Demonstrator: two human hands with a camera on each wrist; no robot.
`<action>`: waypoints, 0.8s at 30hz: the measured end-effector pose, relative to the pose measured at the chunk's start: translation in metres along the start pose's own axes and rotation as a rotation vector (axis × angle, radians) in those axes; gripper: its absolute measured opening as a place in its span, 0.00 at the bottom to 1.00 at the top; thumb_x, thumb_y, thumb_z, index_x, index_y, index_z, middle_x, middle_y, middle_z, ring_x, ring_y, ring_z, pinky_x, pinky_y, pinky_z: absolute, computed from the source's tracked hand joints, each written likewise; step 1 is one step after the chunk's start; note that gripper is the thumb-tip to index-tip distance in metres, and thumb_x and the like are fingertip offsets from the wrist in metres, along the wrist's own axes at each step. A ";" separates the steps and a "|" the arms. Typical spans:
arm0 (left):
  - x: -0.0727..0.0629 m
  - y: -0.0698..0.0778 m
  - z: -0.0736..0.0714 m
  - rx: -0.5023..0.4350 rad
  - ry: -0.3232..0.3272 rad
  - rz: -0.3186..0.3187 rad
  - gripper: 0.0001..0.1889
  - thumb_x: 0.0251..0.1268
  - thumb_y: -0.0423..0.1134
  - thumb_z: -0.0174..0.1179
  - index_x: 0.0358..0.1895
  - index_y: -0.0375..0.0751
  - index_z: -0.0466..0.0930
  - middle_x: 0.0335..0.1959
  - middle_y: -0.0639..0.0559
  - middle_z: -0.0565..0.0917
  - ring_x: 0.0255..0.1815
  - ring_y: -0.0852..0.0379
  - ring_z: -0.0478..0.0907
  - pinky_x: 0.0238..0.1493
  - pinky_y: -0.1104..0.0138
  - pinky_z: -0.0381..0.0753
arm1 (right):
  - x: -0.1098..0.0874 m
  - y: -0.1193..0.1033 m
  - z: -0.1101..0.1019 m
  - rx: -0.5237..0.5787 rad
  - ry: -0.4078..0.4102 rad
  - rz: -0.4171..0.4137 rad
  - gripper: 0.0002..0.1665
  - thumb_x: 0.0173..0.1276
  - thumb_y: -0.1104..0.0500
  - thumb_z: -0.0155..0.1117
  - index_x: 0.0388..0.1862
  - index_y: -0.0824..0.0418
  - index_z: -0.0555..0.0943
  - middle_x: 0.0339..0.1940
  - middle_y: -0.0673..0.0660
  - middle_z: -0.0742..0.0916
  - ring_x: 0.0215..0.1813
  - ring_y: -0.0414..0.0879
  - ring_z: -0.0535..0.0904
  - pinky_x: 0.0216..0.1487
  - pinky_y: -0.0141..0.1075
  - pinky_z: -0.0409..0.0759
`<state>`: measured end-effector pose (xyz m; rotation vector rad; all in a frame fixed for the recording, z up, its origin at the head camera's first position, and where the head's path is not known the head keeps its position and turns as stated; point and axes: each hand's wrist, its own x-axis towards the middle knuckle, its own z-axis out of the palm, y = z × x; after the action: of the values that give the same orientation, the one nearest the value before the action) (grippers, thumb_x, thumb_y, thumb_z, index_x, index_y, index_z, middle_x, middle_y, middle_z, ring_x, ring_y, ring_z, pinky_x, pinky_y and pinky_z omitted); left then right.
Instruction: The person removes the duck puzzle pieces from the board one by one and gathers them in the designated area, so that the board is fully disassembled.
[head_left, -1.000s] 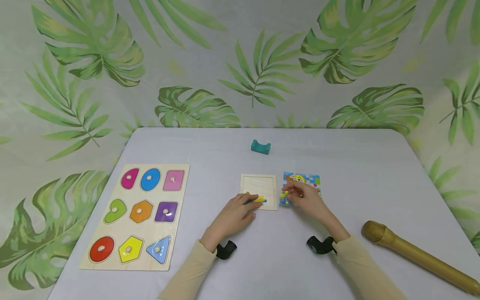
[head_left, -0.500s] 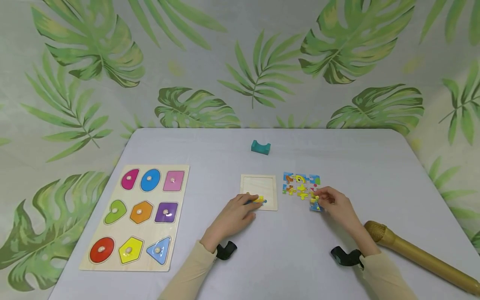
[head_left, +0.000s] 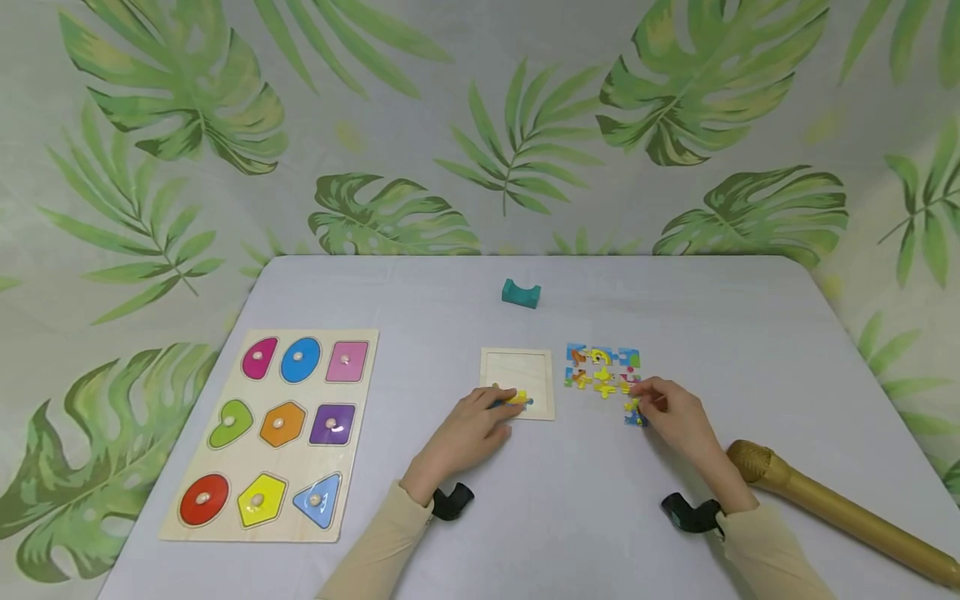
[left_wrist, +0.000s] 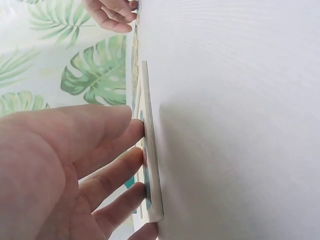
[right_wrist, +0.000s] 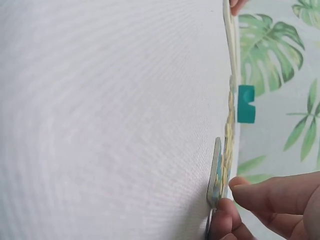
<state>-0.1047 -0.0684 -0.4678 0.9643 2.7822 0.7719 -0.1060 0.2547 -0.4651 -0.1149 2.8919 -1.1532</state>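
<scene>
My left hand [head_left: 468, 425] rests at the near edge of a small square wooden puzzle tray [head_left: 517, 362]. Its extended fingers touch the blue-and-yellow puzzle pieces [head_left: 523, 401] lying inside, partly hiding them. To the right, my right hand [head_left: 677, 417] pinches a blue-and-yellow jigsaw piece [head_left: 633, 414] between thumb and fingers. In the right wrist view this piece [right_wrist: 215, 167] stands slightly tilted, with fingertips at its near end. Just beyond it lie several loose jigsaw pieces [head_left: 602, 377] with a yellow cartoon figure, set in two rows.
A wooden shape board [head_left: 348, 433] with knobbed coloured shapes lies on the left. A teal notched block [head_left: 521, 294] stands near the back edge. At the right front lies a gold microphone [head_left: 840, 508]. Leaf-patterned cloth [head_left: 510, 150] hangs behind the white table.
My right hand has moved from the left side of the loose pieces to their near right corner, with a blue-and-yellow piece at its fingers. My left hand has stayed put.
</scene>
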 end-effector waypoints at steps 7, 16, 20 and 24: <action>-0.004 -0.004 0.000 -0.009 -0.002 0.032 0.19 0.71 0.38 0.54 0.62 0.40 0.75 0.67 0.45 0.69 0.70 0.45 0.59 0.68 0.56 0.58 | 0.000 -0.011 -0.001 0.033 0.015 -0.040 0.09 0.65 0.73 0.58 0.43 0.69 0.80 0.38 0.61 0.81 0.39 0.54 0.77 0.33 0.35 0.76; -0.014 -0.013 -0.008 -0.019 0.012 -0.008 0.18 0.70 0.37 0.55 0.61 0.39 0.77 0.67 0.44 0.68 0.70 0.45 0.61 0.68 0.56 0.60 | 0.016 -0.043 0.023 0.109 -0.043 -0.163 0.10 0.61 0.75 0.59 0.41 0.69 0.81 0.37 0.59 0.84 0.38 0.51 0.79 0.39 0.37 0.79; -0.016 -0.016 -0.010 -0.040 0.016 0.001 0.18 0.70 0.36 0.56 0.60 0.38 0.77 0.67 0.43 0.68 0.69 0.44 0.62 0.67 0.54 0.60 | 0.025 -0.060 0.041 0.152 -0.078 -0.220 0.12 0.60 0.76 0.56 0.41 0.69 0.81 0.38 0.59 0.84 0.39 0.51 0.79 0.41 0.38 0.79; -0.016 -0.018 -0.010 -0.045 0.012 0.010 0.18 0.70 0.37 0.56 0.60 0.38 0.78 0.67 0.43 0.69 0.68 0.44 0.62 0.67 0.54 0.61 | 0.033 -0.075 0.058 0.165 -0.129 -0.241 0.12 0.61 0.75 0.56 0.41 0.67 0.81 0.39 0.58 0.84 0.38 0.49 0.77 0.41 0.39 0.79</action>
<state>-0.1046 -0.0940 -0.4687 0.9694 2.7598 0.8405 -0.1311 0.1588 -0.4555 -0.5250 2.7137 -1.3579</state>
